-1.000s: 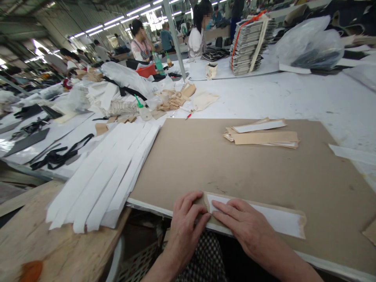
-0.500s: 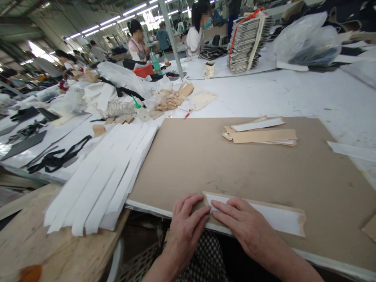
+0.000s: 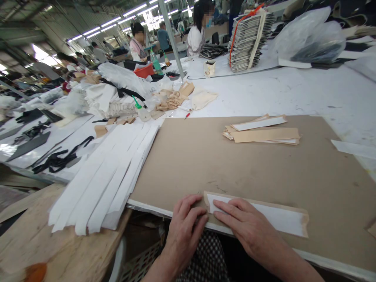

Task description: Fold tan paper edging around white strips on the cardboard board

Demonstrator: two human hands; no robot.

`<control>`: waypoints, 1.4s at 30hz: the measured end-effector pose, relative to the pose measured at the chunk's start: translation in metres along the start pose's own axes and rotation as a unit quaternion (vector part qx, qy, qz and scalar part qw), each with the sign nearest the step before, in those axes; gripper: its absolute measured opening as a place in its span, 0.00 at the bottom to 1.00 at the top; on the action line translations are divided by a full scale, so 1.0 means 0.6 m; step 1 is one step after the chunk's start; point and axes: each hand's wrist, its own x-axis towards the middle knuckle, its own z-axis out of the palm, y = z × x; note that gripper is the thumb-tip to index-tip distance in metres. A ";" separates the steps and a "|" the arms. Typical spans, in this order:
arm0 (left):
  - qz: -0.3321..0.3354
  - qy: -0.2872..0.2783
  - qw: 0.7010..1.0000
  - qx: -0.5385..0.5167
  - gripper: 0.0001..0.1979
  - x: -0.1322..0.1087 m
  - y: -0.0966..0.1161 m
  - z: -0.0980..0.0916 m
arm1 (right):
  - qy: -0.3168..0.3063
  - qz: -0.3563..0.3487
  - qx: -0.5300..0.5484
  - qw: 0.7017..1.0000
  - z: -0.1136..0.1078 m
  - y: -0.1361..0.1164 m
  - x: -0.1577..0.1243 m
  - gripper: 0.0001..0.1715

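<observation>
A tan fabric strip with a white strip (image 3: 279,217) laid over it lies at the front edge of a brown board (image 3: 188,156). My right hand (image 3: 245,223) rests flat on the white strip, fingers stretched toward its left end. Just beside that end is my left hand (image 3: 188,219), its fingers loosely bent and apart, fingertips down on the board by the tan border. Nothing shows in its grasp. Farther back on the board sits a small pile of tan and white strips (image 3: 264,135).
Long white strips (image 3: 102,176) fan out to the left, overhanging a wooden surface (image 3: 32,235). Behind them stand a green-capped bottle (image 3: 142,111) and tan scraps (image 3: 173,98). A tied stack (image 3: 248,41) and a plastic bag (image 3: 311,39) are at the back. Co-workers sit beyond.
My left fingertips have drawn back slightly from the strip's left end, uncovering its tan edge. My right hand stays on the strip. The view has shifted a little.
</observation>
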 end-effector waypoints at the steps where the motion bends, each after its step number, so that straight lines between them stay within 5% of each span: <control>1: 0.009 -0.001 1.000 0.009 0.07 0.001 0.000 0.000 | 0.002 0.001 0.002 1.000 0.000 0.000 0.000 0.24; 23: 0.069 -0.015 0.996 0.057 0.16 0.005 -0.006 -0.004 | 0.003 0.010 0.026 1.000 -0.004 -0.003 0.000 0.25; 42: 0.159 -0.128 0.967 0.150 0.16 0.044 -0.012 -0.039 | -0.011 0.000 0.002 1.000 -0.005 0.000 0.001 0.26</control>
